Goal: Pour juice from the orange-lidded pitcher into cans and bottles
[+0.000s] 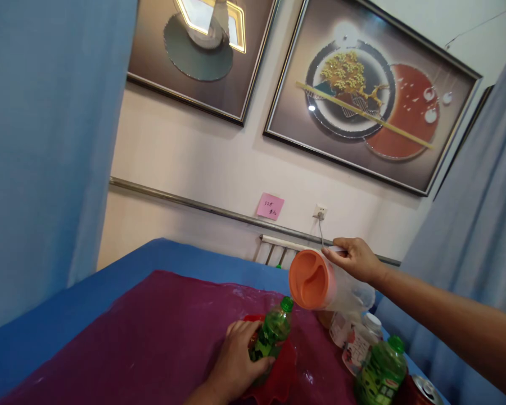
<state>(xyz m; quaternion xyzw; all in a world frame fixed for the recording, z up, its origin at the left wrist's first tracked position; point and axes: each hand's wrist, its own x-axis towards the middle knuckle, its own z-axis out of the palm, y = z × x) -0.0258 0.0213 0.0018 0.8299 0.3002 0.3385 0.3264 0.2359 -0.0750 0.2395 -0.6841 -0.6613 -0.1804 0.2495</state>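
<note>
My right hand (356,259) grips a clear plastic pitcher (341,295) with an orange lid (310,279), held tipped on its side above the table, lid facing me. My left hand (236,360) is wrapped round a green bottle (273,332) with a green cap, which stands tilted over a red dish (278,377) on the purple cloth (160,332). The pitcher's lid hangs just up and right of the bottle's cap.
A second green bottle (382,371), a white-capped bottle with a pink label (358,340) and a drinks can (425,389) stand at the right. Blue curtains (46,140) flank the blue table (122,275). A metal rail (202,207), a pink note and framed pictures are on the wall.
</note>
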